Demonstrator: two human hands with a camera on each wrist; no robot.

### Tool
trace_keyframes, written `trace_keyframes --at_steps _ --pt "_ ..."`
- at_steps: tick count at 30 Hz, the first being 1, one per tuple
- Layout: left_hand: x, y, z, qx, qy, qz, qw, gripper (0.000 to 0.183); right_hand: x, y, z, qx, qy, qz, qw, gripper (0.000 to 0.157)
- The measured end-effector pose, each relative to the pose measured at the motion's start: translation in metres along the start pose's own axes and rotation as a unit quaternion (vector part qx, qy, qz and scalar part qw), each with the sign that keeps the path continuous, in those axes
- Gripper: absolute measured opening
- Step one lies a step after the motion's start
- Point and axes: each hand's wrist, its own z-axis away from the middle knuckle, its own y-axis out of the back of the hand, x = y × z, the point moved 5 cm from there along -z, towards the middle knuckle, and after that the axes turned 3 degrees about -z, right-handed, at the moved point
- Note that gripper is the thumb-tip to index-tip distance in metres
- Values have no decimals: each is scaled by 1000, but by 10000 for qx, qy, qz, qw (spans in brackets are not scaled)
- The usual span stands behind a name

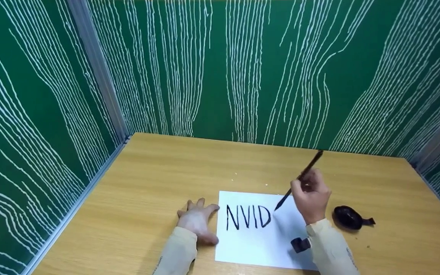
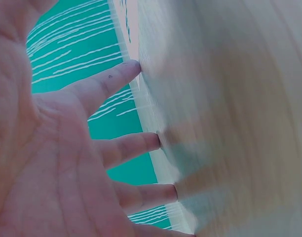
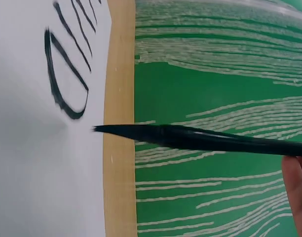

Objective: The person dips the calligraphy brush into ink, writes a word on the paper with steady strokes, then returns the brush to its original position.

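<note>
My right hand [image 1: 311, 196] pinches a dark brush [image 1: 307, 170], its handle slanting up and away. In the right wrist view the brush [image 3: 190, 137] has a pointed black tip that appears just off the white paper [image 3: 22, 163]. On the paper [image 1: 250, 248] stand the black letters NVID [image 1: 248, 217], with the tip just right of the D. My left hand [image 1: 197, 221] rests with spread fingers at the sheet's left edge. Its fingertips touch the table in the left wrist view, where the fingers [image 2: 126, 149] are straight.
A small black dish [image 1: 346, 217] with a short handle sits on the wooden table [image 1: 147, 172], right of the paper. A dark block-like object [image 1: 300, 245] is at the right wrist. Green walls [image 1: 212, 76] with white wavy lines enclose the back and sides. Tiny white specks lie behind the sheet.
</note>
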Motion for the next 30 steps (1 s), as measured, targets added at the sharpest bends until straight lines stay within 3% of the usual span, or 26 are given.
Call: trace_keyframes --at_steps 6,14,30 --pt "0 -1 1 1 11 -16 10000 105 6 -2 0 -236 -15 215 9995 16" --pt "0 0 -2 18 2 157 9999 101 12 -5 2 -217 452 233 9985 16" --pt "0 0 -1 46 40 78 10000 101 17 -8 4 -382 156 436 9982 16"
